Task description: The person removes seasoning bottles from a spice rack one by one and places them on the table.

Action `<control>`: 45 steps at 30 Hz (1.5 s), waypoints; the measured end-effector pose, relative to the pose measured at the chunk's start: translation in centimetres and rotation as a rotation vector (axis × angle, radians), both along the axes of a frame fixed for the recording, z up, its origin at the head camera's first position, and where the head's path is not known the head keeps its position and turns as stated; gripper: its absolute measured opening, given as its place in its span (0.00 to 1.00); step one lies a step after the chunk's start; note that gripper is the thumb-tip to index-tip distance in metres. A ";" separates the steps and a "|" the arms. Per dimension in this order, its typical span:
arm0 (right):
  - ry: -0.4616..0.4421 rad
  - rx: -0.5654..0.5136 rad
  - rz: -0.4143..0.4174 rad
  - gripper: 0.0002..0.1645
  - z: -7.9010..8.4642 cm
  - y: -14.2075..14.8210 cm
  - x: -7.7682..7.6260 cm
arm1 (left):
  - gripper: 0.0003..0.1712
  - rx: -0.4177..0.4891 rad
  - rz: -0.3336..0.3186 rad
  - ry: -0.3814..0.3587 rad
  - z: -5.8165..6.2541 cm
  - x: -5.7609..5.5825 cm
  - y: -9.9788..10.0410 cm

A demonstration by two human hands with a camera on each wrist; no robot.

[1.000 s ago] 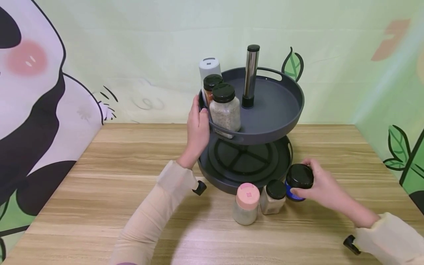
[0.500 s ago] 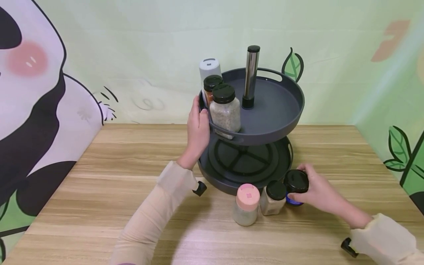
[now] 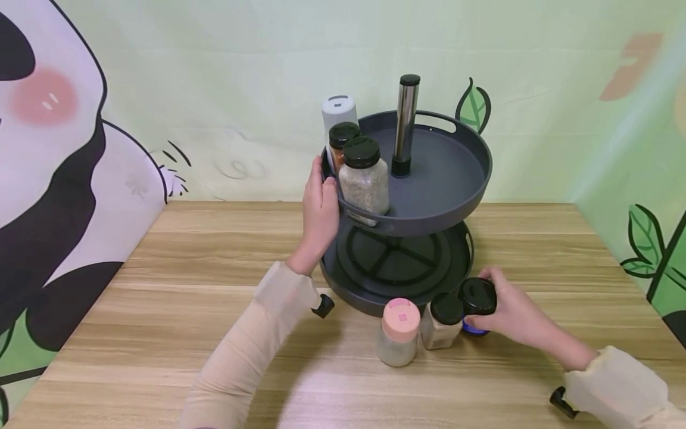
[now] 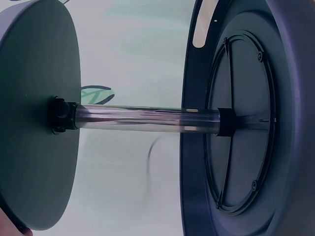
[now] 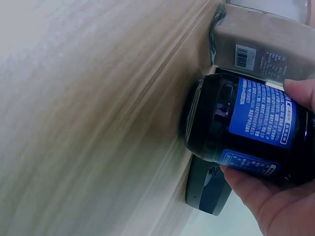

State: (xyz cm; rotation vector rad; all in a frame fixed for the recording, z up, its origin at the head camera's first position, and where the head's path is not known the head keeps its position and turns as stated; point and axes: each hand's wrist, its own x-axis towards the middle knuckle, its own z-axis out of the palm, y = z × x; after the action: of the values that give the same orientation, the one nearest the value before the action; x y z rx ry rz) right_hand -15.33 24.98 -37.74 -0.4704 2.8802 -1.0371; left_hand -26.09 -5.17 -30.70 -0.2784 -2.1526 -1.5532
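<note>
My right hand (image 3: 514,310) grips a dark jar with a black lid (image 3: 478,296). Its blue printed label (image 5: 263,110) shows in the right wrist view, the jar's base at or close to the tabletop. Left of it, close by, stands a square spice jar with a black lid (image 3: 442,322), then a pink-lidded shaker (image 3: 399,333). My left hand (image 3: 320,208) rests with fairly straight fingers against the left rim of the upper tray (image 3: 439,185) of a dark two-tier turntable. The left wrist view shows the steel post (image 4: 147,119) between the tiers, and only a sliver of that hand.
On the upper tray's left side stand a jar of pale grains (image 3: 365,185), an orange-filled jar (image 3: 339,156) and a white-capped bottle (image 3: 337,113). The lower tray (image 3: 354,298) sits on the wooden table (image 3: 214,286). A printed cloth (image 3: 257,89) hangs behind.
My right hand has brought the dark jar left and slightly nearer, up beside the square spice jar, mostly in the first half second. The left hand and turntable keep their place.
</note>
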 end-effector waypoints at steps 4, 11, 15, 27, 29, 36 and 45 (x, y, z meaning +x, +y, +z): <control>0.006 -0.004 0.004 0.39 -0.1 0.0 0.0 | 0.30 0.000 0.002 0.000 0.0 0.0 0.0; 0.015 -0.008 0.008 0.38 -0.1 0.0 0.1 | 0.30 0.003 -0.002 0.002 0.0 0.0 0.0; 0.006 -0.008 0.006 0.39 0.0 0.1 0.2 | 0.30 0.008 -0.008 0.000 0.0 0.0 0.0; -0.042 -0.006 0.008 0.41 0.2 0.3 0.3 | 0.30 0.017 -0.012 -0.002 0.1 0.0 0.0; -0.048 0.001 0.010 0.42 0.2 0.3 0.4 | 0.29 0.019 -0.012 -0.008 0.1 0.0 0.0; -0.057 0.010 0.010 0.44 0.5 0.2 0.4 | 0.29 0.023 -0.015 -0.016 0.2 0.0 0.0; -0.089 0.006 0.033 0.42 0.8 0.3 0.4 | 0.31 0.013 0.009 0.019 0.0 0.0 0.1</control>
State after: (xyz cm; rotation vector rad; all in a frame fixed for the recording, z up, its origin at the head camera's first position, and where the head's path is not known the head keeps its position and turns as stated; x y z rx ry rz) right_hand -14.89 25.23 -36.95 -0.4576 2.7869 -1.0178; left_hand -26.05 -5.08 -30.68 -0.2779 -2.1256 -1.5527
